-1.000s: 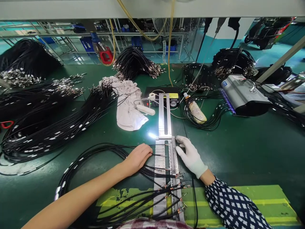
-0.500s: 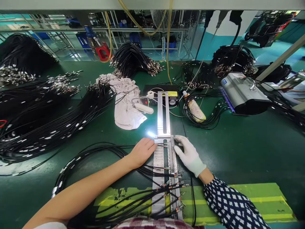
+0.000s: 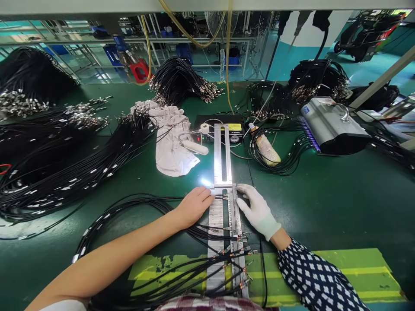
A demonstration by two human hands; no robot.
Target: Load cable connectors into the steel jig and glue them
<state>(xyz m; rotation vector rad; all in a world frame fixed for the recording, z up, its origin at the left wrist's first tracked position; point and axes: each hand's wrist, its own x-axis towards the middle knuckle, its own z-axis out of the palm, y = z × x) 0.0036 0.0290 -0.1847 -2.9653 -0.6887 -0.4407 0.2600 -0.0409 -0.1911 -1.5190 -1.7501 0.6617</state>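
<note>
**Two hands are working at the jig**

From my distant seat, I am going left to right. A loop of black cables (image 3: 99, 220) is lying on the table (image 3: 324, 194) and running under my left hand (image 3: 193, 208). This hand is resting palm down at the jig (image 3: 218, 155), fingers bending over its left edge; whether it is gripping a cable, I cannot tell. Several cables are crossing the jig, and their metal ends are lying about its right rail (image 3: 237, 216). My gloved right hand (image 3: 257, 211) is staying at this rail, thumb and forefinger standing apart, gripping nothing visible. I am judging that the step in hand is placing cable ends; the next move is calling for straight cables and a steady rail.

I am counting two hands, one jig, one cloth (image 3: 171, 151), one black box (image 3: 204, 119), one bottle (image 3: 267, 150), one silver machine (image 3: 333, 125). The cables are overlapping too much for counting.
</note>
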